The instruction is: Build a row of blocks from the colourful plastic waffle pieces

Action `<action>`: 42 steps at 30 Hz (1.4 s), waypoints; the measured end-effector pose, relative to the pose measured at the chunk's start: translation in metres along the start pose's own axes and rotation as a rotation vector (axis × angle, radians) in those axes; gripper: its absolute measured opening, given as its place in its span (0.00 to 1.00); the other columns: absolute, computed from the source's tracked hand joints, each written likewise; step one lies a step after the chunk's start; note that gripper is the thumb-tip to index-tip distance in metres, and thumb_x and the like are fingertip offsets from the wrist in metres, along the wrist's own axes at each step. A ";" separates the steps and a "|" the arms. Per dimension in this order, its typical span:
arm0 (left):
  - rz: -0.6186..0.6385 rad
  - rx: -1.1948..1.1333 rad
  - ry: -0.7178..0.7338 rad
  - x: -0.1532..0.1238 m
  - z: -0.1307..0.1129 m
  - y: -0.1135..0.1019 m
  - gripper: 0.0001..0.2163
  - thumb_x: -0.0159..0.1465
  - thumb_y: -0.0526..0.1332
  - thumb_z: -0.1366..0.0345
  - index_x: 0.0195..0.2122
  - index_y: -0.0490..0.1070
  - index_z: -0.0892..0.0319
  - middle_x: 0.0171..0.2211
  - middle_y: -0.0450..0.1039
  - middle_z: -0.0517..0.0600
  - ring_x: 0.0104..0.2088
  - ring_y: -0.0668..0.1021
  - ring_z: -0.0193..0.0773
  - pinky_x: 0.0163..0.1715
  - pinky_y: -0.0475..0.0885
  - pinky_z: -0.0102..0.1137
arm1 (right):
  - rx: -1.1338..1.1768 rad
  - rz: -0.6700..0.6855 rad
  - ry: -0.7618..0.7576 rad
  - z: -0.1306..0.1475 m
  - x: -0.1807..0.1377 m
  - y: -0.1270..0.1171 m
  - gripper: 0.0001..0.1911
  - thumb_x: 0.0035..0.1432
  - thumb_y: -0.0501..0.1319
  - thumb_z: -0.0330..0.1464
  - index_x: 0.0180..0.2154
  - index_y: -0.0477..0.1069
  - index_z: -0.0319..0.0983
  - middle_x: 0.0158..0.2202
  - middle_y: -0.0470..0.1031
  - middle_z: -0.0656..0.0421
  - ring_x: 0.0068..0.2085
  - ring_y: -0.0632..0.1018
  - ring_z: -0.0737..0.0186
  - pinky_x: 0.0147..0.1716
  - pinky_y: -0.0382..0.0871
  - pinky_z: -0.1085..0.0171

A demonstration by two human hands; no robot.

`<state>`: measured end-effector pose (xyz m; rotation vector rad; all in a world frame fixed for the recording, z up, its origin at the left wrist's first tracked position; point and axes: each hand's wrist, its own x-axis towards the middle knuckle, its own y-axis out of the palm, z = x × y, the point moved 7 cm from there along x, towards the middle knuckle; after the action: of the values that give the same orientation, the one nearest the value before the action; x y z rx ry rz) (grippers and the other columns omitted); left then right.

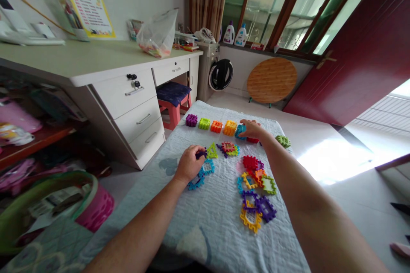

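My left hand [189, 163] is closed on a dark purple interlocking plastic tile [201, 152], partly hidden by the fingers. Beside it lie a lime green triangular tile [212, 151] and blue tiles [207, 166]. My right hand [251, 129] reaches to the far row, its fingers curled round a blue stack of tiles [240, 131]. Left of that stand yellow [229, 128], orange [216, 126], lime green [204, 123] and purple [191, 120] stacks. A red stack [253, 140] is partly covered by my right hand and forearm.
Loose mixed tiles [251, 217] lie on the right of the cloth-covered table [218, 217], with a red and green pile [228, 146] mid-table. A dark green stack [283, 140] sits at the right edge. A white desk [128, 98] stands left, a stool [173, 94] beside it.
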<state>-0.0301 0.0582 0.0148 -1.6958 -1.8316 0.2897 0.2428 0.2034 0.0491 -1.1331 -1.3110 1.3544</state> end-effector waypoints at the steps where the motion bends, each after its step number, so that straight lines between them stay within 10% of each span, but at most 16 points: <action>1: 0.000 0.001 0.001 0.000 0.000 0.000 0.09 0.55 0.59 0.74 0.37 0.73 0.59 0.38 0.75 0.51 0.41 0.76 0.40 0.47 0.72 0.36 | -0.001 -0.009 0.000 0.000 0.000 0.000 0.36 0.44 0.66 0.42 0.57 0.64 0.43 0.52 0.73 0.52 0.52 0.68 0.43 0.45 0.59 0.54; 13: -0.001 -0.011 -0.012 0.000 -0.003 -0.002 0.09 0.55 0.59 0.74 0.36 0.73 0.59 0.38 0.75 0.50 0.41 0.76 0.40 0.48 0.72 0.36 | 0.046 -0.110 0.039 0.004 -0.016 -0.013 0.38 0.46 0.65 0.41 0.59 0.61 0.41 0.54 0.71 0.50 0.53 0.66 0.42 0.48 0.58 0.51; 21: 0.009 -0.029 -0.008 0.000 -0.002 -0.001 0.10 0.55 0.59 0.73 0.37 0.73 0.59 0.38 0.74 0.50 0.39 0.77 0.38 0.46 0.73 0.35 | 0.221 -0.228 -0.074 0.012 -0.092 -0.032 0.27 0.52 0.62 0.40 0.54 0.67 0.40 0.53 0.71 0.50 0.52 0.69 0.46 0.49 0.61 0.53; 30: -0.018 -0.039 0.021 -0.002 0.001 0.000 0.10 0.54 0.58 0.72 0.37 0.74 0.60 0.37 0.74 0.51 0.39 0.77 0.38 0.46 0.73 0.35 | 0.273 -0.144 -0.154 0.032 -0.185 -0.007 0.19 0.53 0.62 0.35 0.48 0.71 0.42 0.48 0.72 0.52 0.48 0.71 0.52 0.47 0.62 0.56; 42: -0.073 -0.014 -0.054 0.005 0.018 -0.013 0.10 0.55 0.58 0.70 0.37 0.74 0.58 0.39 0.76 0.50 0.41 0.76 0.40 0.48 0.71 0.35 | 0.257 -0.204 0.016 0.026 -0.182 0.027 0.09 0.55 0.59 0.37 0.38 0.72 0.42 0.43 0.73 0.55 0.45 0.71 0.54 0.45 0.60 0.59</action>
<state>-0.0508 0.0653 0.0095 -1.6411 -1.9348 0.2955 0.2472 0.0191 0.0260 -0.8118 -1.1672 1.3153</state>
